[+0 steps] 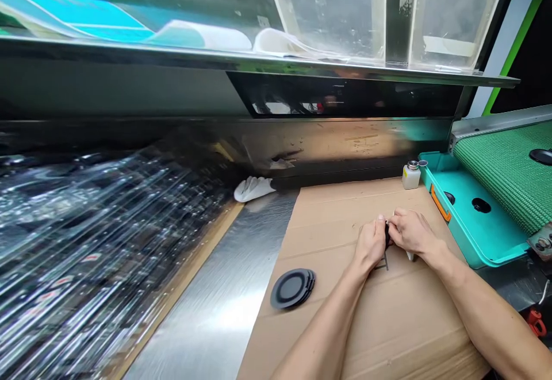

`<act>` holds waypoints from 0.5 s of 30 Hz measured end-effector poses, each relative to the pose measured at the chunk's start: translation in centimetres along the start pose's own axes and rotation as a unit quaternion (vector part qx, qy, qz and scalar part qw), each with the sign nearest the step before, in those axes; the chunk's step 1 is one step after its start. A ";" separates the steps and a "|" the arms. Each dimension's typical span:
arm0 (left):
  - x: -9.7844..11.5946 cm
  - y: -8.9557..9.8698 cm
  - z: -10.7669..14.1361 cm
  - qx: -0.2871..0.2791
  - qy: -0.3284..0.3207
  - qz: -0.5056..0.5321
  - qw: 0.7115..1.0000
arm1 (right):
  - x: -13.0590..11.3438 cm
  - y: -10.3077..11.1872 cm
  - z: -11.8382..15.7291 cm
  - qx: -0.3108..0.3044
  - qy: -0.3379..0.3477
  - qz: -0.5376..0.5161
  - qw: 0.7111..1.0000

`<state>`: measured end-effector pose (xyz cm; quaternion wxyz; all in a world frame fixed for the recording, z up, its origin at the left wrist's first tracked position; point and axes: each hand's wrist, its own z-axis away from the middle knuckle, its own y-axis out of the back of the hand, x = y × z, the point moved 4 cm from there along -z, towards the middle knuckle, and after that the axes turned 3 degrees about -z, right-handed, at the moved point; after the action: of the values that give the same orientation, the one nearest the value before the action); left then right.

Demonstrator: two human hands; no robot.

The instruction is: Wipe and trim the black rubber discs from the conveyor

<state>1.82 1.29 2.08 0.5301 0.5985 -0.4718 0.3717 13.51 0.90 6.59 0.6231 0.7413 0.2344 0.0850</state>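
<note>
Over the cardboard sheet (pixel 328 236), my left hand (pixel 371 243) is closed on a small black part (pixel 387 235), its thumb pointing up. My right hand (pixel 409 230) is beside it, fingers pinched together at the top of the same part. Something white shows just under my right hand, partly hidden. A small stack of dark round discs (pixel 292 289) lies on the cardboard to the left of my forearms. Beyond my hands, a small white bottle with a metal cap (pixel 411 175) stands at the cardboard's back edge.
At the right, a turquoise tray (pixel 470 235) holds black round pieces, beside a green conveyor belt (pixel 509 158) carrying another. A white glove (pixel 253 188) lies at the back of the metal table (pixel 219 288). Clear plastic-wrapped items (pixel 95 253) fill the left. A metal machine ledge spans the back.
</note>
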 end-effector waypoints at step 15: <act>-2.8 -0.8 -0.6 0.038 0.200 0.300 0.932 | 1.3 -0.2 0.2 -0.008 -0.009 -0.055 0.998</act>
<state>1.86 2.36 -0.69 0.4537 0.3620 -0.4991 0.6434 14.71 1.31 6.12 0.6349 0.7230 0.2686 0.0453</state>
